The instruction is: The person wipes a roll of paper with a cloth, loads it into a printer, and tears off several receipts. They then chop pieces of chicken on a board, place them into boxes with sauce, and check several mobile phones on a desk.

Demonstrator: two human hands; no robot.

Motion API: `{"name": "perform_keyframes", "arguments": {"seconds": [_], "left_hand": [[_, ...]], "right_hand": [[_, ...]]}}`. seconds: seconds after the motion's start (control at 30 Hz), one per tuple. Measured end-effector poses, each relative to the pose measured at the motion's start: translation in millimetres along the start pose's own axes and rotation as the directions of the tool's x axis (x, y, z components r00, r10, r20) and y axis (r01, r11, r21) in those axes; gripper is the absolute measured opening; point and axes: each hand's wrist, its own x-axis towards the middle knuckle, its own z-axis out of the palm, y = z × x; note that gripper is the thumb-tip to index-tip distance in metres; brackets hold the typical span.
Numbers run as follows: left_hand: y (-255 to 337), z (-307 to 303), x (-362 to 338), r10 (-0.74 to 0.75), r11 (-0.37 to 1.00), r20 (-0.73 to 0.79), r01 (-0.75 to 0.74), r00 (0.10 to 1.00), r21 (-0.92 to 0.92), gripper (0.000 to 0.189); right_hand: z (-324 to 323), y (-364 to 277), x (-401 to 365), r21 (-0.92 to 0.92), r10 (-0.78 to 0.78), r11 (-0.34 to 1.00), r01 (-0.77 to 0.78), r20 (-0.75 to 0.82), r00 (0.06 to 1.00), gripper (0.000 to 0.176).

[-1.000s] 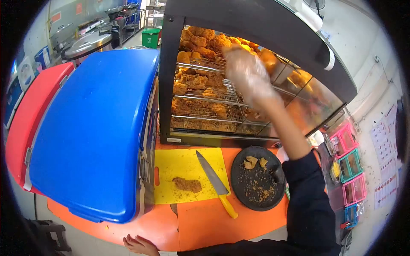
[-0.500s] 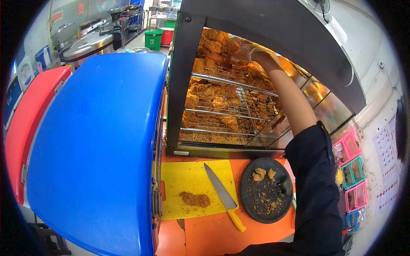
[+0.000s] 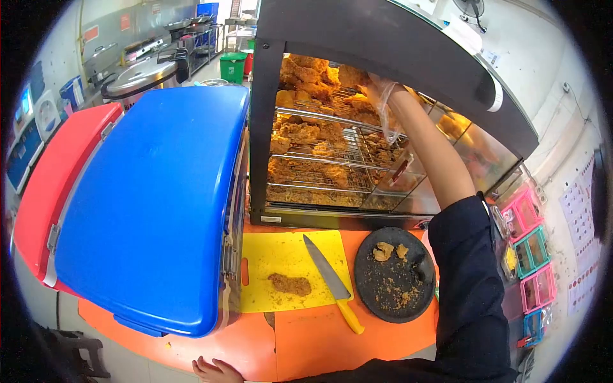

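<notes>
My right hand (image 3: 381,96), in a loose clear plastic glove, reaches into the glass-fronted display cabinet (image 3: 306,216) near its upper rack. Pieces of fried chicken (image 3: 311,80) lie close beside it; its fingers are too hidden to show whether they hold one. At the front edge of the orange table, my left hand (image 3: 219,371) is bare and open, fingers apart. A breaded fried piece (image 3: 289,285) lies on the yellow cutting board (image 3: 265,249). The yellow-handled knife (image 3: 329,271) rests partly across the board. Two chunks and crumbs sit on a round dark plate (image 3: 389,306).
A blue-lidded cooler (image 3: 153,198) stands left of the board, with a red-lidded one (image 3: 60,185) beyond it. Pink and teal baskets (image 3: 533,255) line the right wall. A large metal pot (image 3: 143,76) and a green bin (image 3: 233,67) are farther back.
My right hand has shifted right inside the cabinet, away from the left-hand chicken pieces. My left hand has come into view at the bottom. The camera view has tilted slightly.
</notes>
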Motion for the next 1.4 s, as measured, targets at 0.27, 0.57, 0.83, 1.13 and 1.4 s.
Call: {"name": "perform_keyframes", "arguments": {"seconds": [0.27, 0.57, 0.83, 1.13, 1.4], "left_hand": [[-37, 21, -15, 0.016, 1.0, 0.021, -0.016, 1.0, 0.021, 0.058], [-41, 25, -16, -0.007, 1.0, 0.029, 0.007, 1.0, -0.023, 0.045], [-35, 21, -16, -0.031, 0.996, 0.027, 0.033, 0.999, -0.08, 0.04], [-35, 19, -16, -0.061, 0.993, 0.083, 0.069, 0.995, -0.099, 0.038], [-35, 23, -18, -0.021, 0.999, 0.048, 0.023, 0.999, -0.03, 0.038]], "right_hand": [[14, -29, -55, 0.73, 0.212, 0.652, -0.204, 0.083, 0.974, 0.05], [121, -101, -238, 0.839, -0.334, -0.369, -0.399, 0.281, 0.9, 0.041], [288, -139, -291, 0.07, -0.388, 0.917, 0.393, 0.39, 0.835, 0.051], [288, -116, -292, 0.481, -0.31, 0.874, -0.065, 0.657, 0.687, 0.057], [330, -156, -350, 0.363, -0.09, 0.93, 0.06, 0.066, 0.994, 0.058]]}}
